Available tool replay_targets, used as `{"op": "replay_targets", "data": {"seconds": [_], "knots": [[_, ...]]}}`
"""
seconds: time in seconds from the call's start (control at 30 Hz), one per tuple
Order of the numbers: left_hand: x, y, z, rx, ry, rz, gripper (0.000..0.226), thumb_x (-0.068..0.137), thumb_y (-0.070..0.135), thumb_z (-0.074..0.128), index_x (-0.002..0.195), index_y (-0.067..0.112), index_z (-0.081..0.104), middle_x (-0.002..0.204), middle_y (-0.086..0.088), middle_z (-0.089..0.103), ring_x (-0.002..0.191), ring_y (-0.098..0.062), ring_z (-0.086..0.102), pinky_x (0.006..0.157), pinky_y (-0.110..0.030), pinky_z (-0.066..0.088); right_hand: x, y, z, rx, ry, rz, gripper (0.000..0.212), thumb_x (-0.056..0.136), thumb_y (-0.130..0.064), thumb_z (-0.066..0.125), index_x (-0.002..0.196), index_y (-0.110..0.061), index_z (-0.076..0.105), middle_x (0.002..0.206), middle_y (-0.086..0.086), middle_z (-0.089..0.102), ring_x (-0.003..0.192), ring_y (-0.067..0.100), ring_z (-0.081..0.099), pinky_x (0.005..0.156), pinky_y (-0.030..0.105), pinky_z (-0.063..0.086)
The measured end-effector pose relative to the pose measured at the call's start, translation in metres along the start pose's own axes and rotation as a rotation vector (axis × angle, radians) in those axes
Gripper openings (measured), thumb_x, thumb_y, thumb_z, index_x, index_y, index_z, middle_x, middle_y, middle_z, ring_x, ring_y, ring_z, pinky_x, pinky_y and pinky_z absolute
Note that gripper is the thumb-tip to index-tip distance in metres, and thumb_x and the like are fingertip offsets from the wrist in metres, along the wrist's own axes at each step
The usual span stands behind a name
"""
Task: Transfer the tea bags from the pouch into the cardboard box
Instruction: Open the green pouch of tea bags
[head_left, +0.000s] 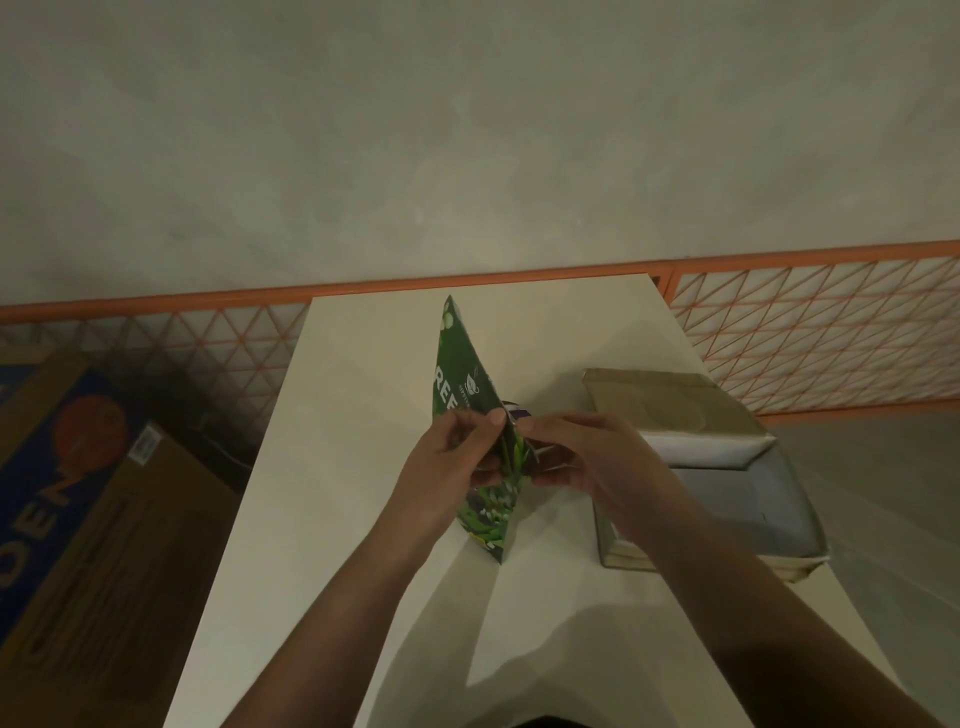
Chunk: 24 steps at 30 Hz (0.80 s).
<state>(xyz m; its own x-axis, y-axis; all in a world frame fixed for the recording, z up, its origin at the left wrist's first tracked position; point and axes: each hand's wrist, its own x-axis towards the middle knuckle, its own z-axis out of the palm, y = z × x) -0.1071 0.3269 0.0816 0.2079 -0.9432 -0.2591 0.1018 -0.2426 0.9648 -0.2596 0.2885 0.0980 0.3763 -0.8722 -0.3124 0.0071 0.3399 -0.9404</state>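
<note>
A green printed tea pouch (465, 374) stands upright near the middle of the white table (353, 467). My left hand (452, 457) pinches its left side near the top opening. My right hand (582, 452) grips the pouch's right side at the same height, fingers curled at the mouth. The two hands hold the opening between them. Whether any tea bag is in my fingers cannot be told. The open cardboard box (769, 499) lies on the table to the right of my right hand, its flap folded back and its pale inside showing.
An orange metal lattice rail (810, 332) runs behind the table along a grey wall. A large brown carton with blue print (78, 499) sits on the floor left of the table. The box sits close to the table's right edge.
</note>
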Motion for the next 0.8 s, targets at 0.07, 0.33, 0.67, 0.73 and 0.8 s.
{"op": "replay_targets", "data": {"seconds": [0.07,0.33,0.67,0.73,0.8], "knots": [[-0.002,0.002,0.0,-0.008,-0.011,-0.008,0.025,0.098,0.026,0.062,0.101,0.001,0.063,0.091,-0.01,0.07,0.076,-0.011,0.071,0.068,-0.021,0.06,0.0,-0.001,0.0,-0.007,-0.008,0.02,0.013,0.085,-0.02,0.068,0.086,-0.009,0.075,0.079,0.008,0.071,0.073,0.017,0.067,0.067,0.029,0.05],[-0.004,0.008,0.001,-0.057,-0.055,-0.031,0.02,0.098,0.021,0.061,0.1,0.0,0.061,0.083,-0.007,0.069,0.065,-0.005,0.069,0.064,-0.02,0.058,0.001,-0.004,0.003,0.045,-0.057,0.159,0.014,0.085,-0.021,0.063,0.073,-0.021,0.07,0.071,-0.002,0.065,0.062,0.01,0.062,0.07,0.032,0.044],[-0.001,0.01,-0.004,0.037,-0.045,-0.044,0.036,0.097,0.031,0.062,0.108,-0.003,0.067,0.098,-0.022,0.07,0.086,-0.024,0.071,0.072,-0.028,0.062,0.0,-0.005,0.006,-0.072,-0.029,0.032,0.016,0.09,-0.02,0.063,0.078,-0.017,0.073,0.071,-0.002,0.071,0.065,0.006,0.064,0.066,0.023,0.045],[-0.001,0.012,-0.006,0.065,-0.059,-0.03,0.028,0.099,0.027,0.059,0.102,0.001,0.069,0.088,-0.014,0.069,0.078,-0.016,0.069,0.075,-0.033,0.063,-0.001,-0.005,0.009,-0.126,-0.011,-0.016,0.016,0.091,-0.02,0.063,0.08,-0.018,0.074,0.069,-0.005,0.071,0.062,0.002,0.063,0.058,0.014,0.046],[0.0,0.012,-0.009,0.113,-0.079,-0.009,0.024,0.102,0.023,0.055,0.098,0.005,0.07,0.081,-0.008,0.069,0.073,-0.012,0.069,0.076,-0.035,0.063,0.0,-0.005,0.01,-0.166,-0.007,-0.051,0.016,0.091,-0.021,0.062,0.082,-0.018,0.075,0.068,-0.006,0.071,0.062,0.001,0.062,0.055,0.01,0.045]]}}
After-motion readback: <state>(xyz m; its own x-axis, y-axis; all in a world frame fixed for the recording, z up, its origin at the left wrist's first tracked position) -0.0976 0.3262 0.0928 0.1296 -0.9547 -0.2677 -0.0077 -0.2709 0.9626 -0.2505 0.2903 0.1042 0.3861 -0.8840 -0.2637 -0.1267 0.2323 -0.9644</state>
